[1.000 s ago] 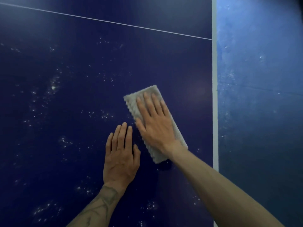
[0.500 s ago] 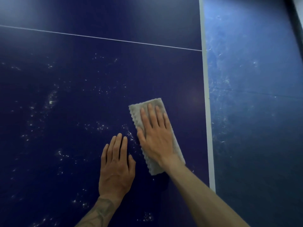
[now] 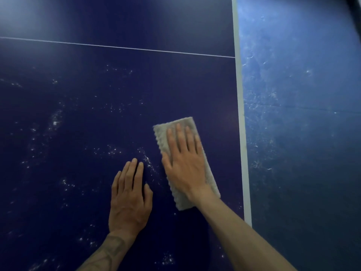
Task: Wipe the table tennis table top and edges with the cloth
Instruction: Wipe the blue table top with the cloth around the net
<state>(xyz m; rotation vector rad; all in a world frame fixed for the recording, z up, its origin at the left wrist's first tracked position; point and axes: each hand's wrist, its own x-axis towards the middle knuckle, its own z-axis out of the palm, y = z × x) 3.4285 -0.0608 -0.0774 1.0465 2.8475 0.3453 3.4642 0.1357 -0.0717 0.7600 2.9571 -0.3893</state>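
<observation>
A dark blue table tennis table top (image 3: pixel 97 90) fills the view, speckled with white dust. A folded grey cloth (image 3: pixel 210 179) lies flat on it near the right side. My right hand (image 3: pixel 184 163) presses on the cloth with straight fingers spread over it. My left hand (image 3: pixel 130 198) rests flat on the bare table top just left of the cloth, fingers straight and together. A white edge stripe (image 3: pixel 241 118) runs down the table's right side, a hand's width from the cloth. A thin white line (image 3: pixel 121 47) crosses the top farther away.
Beyond the white stripe lies a lighter blue, scuffed floor (image 3: pixel 302 114). White dust patches (image 3: pixel 55 122) scatter across the left and middle of the table top. A dark object sits at the top right corner (image 3: pixel 354 4).
The cloth and my right hand have slid toward me and slightly nearer the right edge stripe. My left hand stays flat beside it. The view has shifted right.
</observation>
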